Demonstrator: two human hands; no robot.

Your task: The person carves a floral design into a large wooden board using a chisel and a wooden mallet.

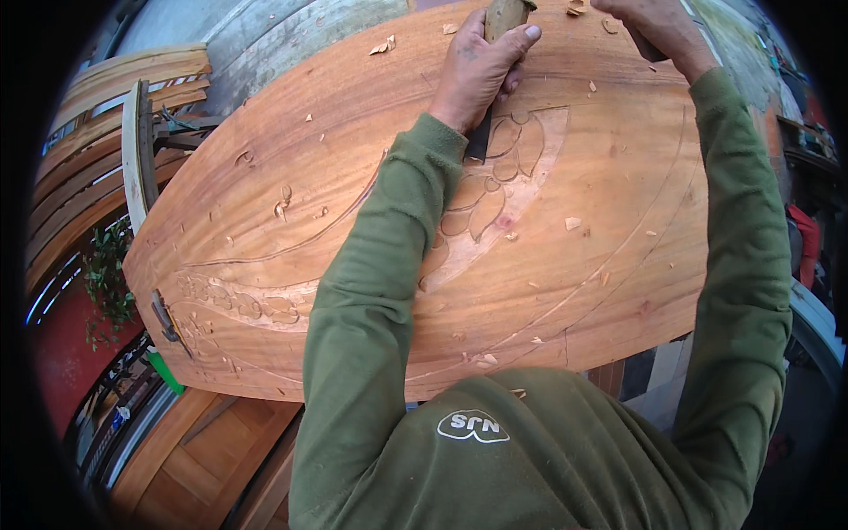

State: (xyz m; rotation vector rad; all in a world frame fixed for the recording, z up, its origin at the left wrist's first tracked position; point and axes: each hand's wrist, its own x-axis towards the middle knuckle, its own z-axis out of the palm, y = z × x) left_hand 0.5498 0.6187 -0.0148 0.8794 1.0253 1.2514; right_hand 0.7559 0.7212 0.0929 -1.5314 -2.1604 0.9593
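1. Head view, the thing being worked: a large wooden panel lies flat below the person's chest, spanning most of the picture, its narrower end to the left. Leaf-like carving stands in a paler, cut-back area near the middle, and a second carved band sits toward the left end.

2. Left hand: its grip is clamped on the chisel, thumb lying along the handle. The dark blade points down toward the person, its end just beside the leaf outlines. Whether the edge bites into the wood cannot be told.

3. Right hand: its grip is closed around a dark tool, raised to the right of the chisel. The upper edge crops it, so its kind is uncertain; a striker seems likely.

4. Loose shavings are scattered over the surface, and a small hand tool lies at the left end, apart from both hands.

5. Judging by this, the step in hand is cutting the background down around the leaves, with uncut wood left beyond the pale area. The next move calls for a steady blade angle beside the outline and a controlled tap, sparing the raised leaf edges.
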